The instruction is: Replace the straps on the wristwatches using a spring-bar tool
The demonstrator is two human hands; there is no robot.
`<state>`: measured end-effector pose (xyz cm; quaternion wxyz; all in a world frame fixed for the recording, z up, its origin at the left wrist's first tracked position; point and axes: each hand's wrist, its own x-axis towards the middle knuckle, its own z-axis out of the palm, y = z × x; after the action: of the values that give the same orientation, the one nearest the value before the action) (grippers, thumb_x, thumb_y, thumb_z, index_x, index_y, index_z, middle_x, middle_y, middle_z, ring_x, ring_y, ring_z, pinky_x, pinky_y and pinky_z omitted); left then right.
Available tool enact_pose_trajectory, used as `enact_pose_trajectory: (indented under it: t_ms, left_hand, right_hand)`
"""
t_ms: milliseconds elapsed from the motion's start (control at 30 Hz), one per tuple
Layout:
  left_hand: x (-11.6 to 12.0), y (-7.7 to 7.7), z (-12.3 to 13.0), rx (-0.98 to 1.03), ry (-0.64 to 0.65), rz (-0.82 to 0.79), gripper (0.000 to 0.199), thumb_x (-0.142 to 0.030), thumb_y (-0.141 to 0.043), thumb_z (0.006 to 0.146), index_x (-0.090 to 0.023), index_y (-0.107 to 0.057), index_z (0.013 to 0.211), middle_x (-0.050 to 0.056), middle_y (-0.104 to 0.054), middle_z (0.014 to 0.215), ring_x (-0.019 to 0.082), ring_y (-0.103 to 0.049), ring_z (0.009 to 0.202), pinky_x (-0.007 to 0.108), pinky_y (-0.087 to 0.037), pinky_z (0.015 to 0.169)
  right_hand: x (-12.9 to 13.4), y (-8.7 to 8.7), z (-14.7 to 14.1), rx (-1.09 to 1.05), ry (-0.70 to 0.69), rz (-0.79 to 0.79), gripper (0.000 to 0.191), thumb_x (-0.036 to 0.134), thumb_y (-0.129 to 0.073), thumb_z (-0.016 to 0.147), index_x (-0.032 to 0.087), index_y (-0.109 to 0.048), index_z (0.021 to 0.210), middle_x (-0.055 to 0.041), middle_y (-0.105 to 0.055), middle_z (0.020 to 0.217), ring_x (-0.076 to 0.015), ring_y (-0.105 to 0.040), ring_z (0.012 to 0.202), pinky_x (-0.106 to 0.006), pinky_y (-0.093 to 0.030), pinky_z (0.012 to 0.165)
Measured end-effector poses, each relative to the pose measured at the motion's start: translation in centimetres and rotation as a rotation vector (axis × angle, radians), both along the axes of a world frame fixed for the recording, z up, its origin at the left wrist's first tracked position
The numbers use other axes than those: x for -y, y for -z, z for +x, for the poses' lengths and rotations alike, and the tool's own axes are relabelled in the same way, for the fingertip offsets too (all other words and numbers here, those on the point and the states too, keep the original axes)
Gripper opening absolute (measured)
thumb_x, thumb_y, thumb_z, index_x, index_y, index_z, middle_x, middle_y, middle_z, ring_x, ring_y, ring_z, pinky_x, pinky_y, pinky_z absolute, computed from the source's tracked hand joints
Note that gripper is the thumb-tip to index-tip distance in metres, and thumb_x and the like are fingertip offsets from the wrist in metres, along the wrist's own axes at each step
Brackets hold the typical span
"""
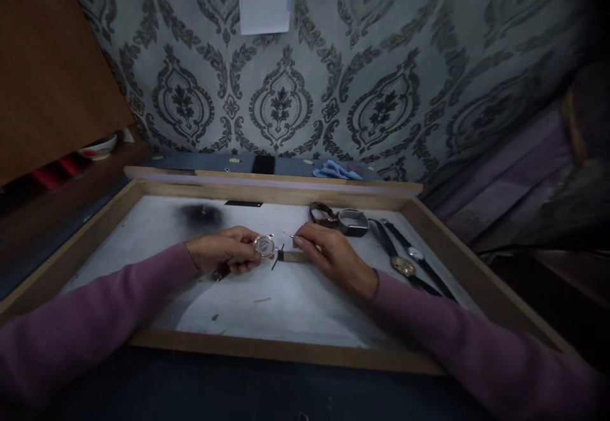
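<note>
My left hand (233,251) is closed around a wristwatch, its round silvery case (264,246) turned up between thumb and fingers. Part of a dark strap (220,273) shows below that hand. To the right, my right hand (328,253) pinches a thin, pointed metal piece (288,235) whose kind is too small to make out. Its tip points toward the watch case, with a small gap between them. Under the right hand a flat strap (293,256) lies on the white surface, and a thin dark rod (277,257) crosses its left end.
A shallow wooden-rimmed tray (286,345) surrounds the work. Several watches lie at its right, among them a gold-faced watch (403,266) and a square watch (353,222). A flat black strip (243,204) sits near the back rim. Behind it lies a blue cloth (336,169).
</note>
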<state>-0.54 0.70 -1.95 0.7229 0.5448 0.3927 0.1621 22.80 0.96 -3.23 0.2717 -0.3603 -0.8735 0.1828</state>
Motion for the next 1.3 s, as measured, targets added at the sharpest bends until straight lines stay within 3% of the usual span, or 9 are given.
enact_pose_trajectory:
  t_ms: [167, 300, 400, 567, 700, 867, 1067, 1167, 1300]
  left_hand:
    - [-0.2, 0.7, 0.2, 0.137, -0.069, -0.009, 0.026, -0.033, -0.071, 0.069, -0.013, -0.061, 0.082, 0.008, -0.068, 0.074, 0.015, -0.063, 0.062, 0.020, -0.041, 0.047]
    - [-0.5, 0.9, 0.3, 0.319, -0.271, 0.030, 0.032, -0.029, -0.075, 0.071, -0.013, -0.062, 0.095, 0.008, -0.069, 0.080, 0.017, -0.065, 0.073, 0.026, -0.049, 0.067]
    - [-0.5, 0.8, 0.5, 0.386, -0.405, 0.129, 0.030, -0.030, -0.076, 0.072, -0.014, -0.061, 0.092, 0.006, -0.068, 0.081, 0.015, -0.062, 0.074, 0.027, -0.047, 0.072]
    - [0.0, 0.1, 1.0, 0.427, -0.510, 0.266, 0.034, -0.033, -0.076, 0.071, -0.015, -0.060, 0.096, 0.002, -0.065, 0.084, 0.012, -0.056, 0.072, 0.023, -0.044, 0.070]
    - [0.6, -0.4, 1.3, 0.408, -0.551, 0.341, 0.033, -0.037, -0.071, 0.076, -0.016, -0.055, 0.096, 0.004, -0.067, 0.089, 0.014, -0.056, 0.069, 0.025, -0.044, 0.065]
    - [1.4, -0.8, 1.6, 0.442, -0.532, 0.259, 0.037, -0.040, -0.070, 0.077, -0.020, -0.049, 0.100, 0.008, -0.070, 0.102, 0.014, -0.058, 0.064, 0.027, -0.043, 0.060]
    - [1.3, -1.5, 0.9, 0.441, -0.565, 0.238, 0.032, -0.027, -0.076, 0.068, -0.019, -0.049, 0.084, 0.006, -0.072, 0.088, 0.014, -0.061, 0.073, 0.024, -0.044, 0.065]
    - [1.0, -1.9, 0.2, 0.390, -0.581, 0.224, 0.034, -0.026, -0.079, 0.064, -0.018, -0.051, 0.083, 0.004, -0.072, 0.078, 0.011, -0.059, 0.064, 0.019, -0.038, 0.055]
    - [0.8, -2.3, -0.3, 0.313, -0.483, 0.238, 0.034, -0.027, -0.082, 0.062, -0.014, -0.058, 0.083, 0.002, -0.068, 0.072, 0.010, -0.057, 0.060, 0.018, -0.037, 0.050]
  right_hand:
    - [0.9, -0.8, -1.7, -0.346, -0.010, -0.449, 0.033, 0.040, -0.040, 0.095, 0.018, -0.049, 0.073, -0.0019, -0.054, 0.072, -0.0141, -0.052, 0.068, -0.026, -0.044, 0.064]
    - [1.0, -0.9, -3.3, -0.455, -0.006, -0.520, 0.033, 0.044, -0.043, 0.093, 0.019, -0.050, 0.073, -0.0026, -0.055, 0.074, -0.0155, -0.053, 0.072, -0.029, -0.046, 0.069]
    - [0.9, -1.0, -4.6, -0.495, -0.036, -0.463, 0.033, 0.043, -0.045, 0.093, 0.019, -0.051, 0.072, -0.0056, -0.059, 0.084, -0.0190, -0.055, 0.087, -0.034, -0.046, 0.082]
    - [1.2, -1.2, -6.0, -0.572, -0.041, -0.354, 0.035, 0.042, -0.044, 0.094, 0.019, -0.051, 0.069, -0.0085, -0.059, 0.099, -0.0217, -0.053, 0.105, -0.037, -0.040, 0.094]
    - [2.0, -1.0, -6.3, -0.541, -0.042, -0.338, 0.037, 0.045, -0.043, 0.094, 0.019, -0.050, 0.069, -0.0052, -0.056, 0.085, -0.0191, -0.053, 0.089, -0.033, -0.042, 0.084]
    - [2.4, -0.8, -6.5, -0.502, -0.099, -0.355, 0.039, 0.048, -0.042, 0.095, 0.018, -0.049, 0.070, -0.0002, -0.048, 0.069, -0.0149, -0.047, 0.069, -0.028, -0.040, 0.068]
    - [2.4, -0.7, -5.8, -0.559, -0.067, -0.431, 0.042, 0.053, -0.042, 0.093, 0.018, -0.047, 0.070, 0.0010, -0.048, 0.065, -0.0121, -0.049, 0.059, -0.025, -0.042, 0.058]
    - [2.6, -1.1, -4.9, -0.485, 0.000, -0.346, 0.040, 0.049, -0.040, 0.095, 0.019, -0.046, 0.070, 0.0013, -0.048, 0.064, -0.0111, -0.044, 0.056, -0.023, -0.038, 0.053]
    - [2.9, -1.8, -4.1, -0.390, 0.050, -0.177, 0.035, 0.039, -0.037, 0.096, 0.019, -0.045, 0.068, 0.0008, -0.046, 0.065, -0.0128, -0.044, 0.062, -0.025, -0.037, 0.059]
